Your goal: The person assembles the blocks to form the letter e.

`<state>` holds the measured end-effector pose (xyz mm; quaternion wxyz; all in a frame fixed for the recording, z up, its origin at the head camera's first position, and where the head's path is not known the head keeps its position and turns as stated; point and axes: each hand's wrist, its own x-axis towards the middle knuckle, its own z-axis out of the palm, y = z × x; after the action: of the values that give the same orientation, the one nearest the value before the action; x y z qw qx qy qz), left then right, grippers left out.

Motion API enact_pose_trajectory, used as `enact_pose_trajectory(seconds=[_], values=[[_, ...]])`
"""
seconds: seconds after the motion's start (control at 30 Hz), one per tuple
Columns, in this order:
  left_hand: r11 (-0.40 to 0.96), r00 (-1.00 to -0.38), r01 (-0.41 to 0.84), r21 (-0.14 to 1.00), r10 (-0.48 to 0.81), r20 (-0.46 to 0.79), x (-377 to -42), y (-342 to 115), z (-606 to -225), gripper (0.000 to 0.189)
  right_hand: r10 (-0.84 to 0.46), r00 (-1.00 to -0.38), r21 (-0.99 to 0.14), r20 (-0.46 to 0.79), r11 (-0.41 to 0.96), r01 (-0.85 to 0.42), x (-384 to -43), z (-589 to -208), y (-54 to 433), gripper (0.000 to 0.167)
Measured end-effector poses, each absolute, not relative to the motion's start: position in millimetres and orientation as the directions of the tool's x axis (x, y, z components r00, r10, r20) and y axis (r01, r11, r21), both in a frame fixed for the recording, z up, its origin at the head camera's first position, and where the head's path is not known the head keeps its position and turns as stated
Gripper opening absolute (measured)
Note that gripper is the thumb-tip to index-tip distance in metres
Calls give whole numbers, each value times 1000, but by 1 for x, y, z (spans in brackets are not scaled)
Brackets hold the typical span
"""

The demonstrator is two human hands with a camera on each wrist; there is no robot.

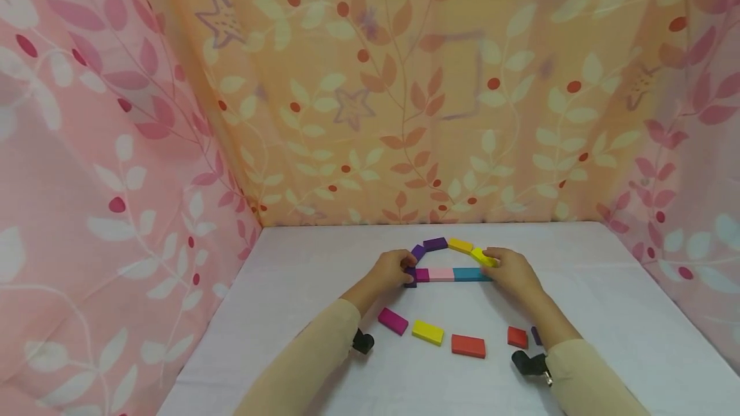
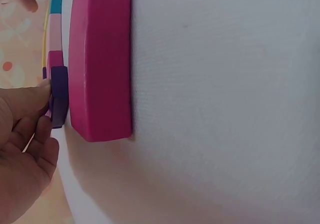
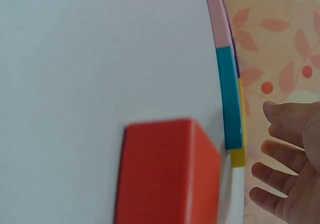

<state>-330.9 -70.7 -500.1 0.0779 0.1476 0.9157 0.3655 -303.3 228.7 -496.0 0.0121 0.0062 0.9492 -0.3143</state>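
A straight row holds a magenta block [image 1: 422, 275], a pale pink block [image 1: 441, 275] and a teal block [image 1: 467, 275]. Behind it, an arc runs through purple blocks [image 1: 435, 244], an orange-yellow block [image 1: 460, 246] and a bright yellow block [image 1: 480, 256]. At the row's left end, my left hand [image 1: 394, 268] pinches a dark purple block [image 2: 59, 97] between thumb and fingers. My right hand [image 1: 514, 273] is at the right end, fingertips by the bright yellow block. In the right wrist view its fingers [image 3: 285, 154] are spread and relaxed, with nothing between them.
Nearer me on the white tabletop [image 1: 277, 287] lie a magenta block [image 1: 393, 321], a yellow block [image 1: 428, 332], a red block [image 1: 468, 346], a smaller red block [image 1: 517, 337] and a dark block [image 1: 536, 336] partly behind my right wrist. Patterned cloth [image 1: 376, 165] hangs around.
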Motion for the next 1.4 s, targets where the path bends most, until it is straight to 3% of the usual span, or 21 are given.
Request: enact_pose_trajectory(seconds=[0.53,0.9,1.4], values=[[690,-942,224,688,334,-28,-332,-78,-498,30,-138,-985,-573,102,801,-172,-262,-470,172,48],[704,-929,260,661,369,-28,-329,-75,-495,31,-180,-978,-555,102,806,-207,-231,-468,123,41],[697,-925,288,657,381,1,-333,-74,-496,29,-384,-918,-562,99,739,-370,-212,-483,79,32]])
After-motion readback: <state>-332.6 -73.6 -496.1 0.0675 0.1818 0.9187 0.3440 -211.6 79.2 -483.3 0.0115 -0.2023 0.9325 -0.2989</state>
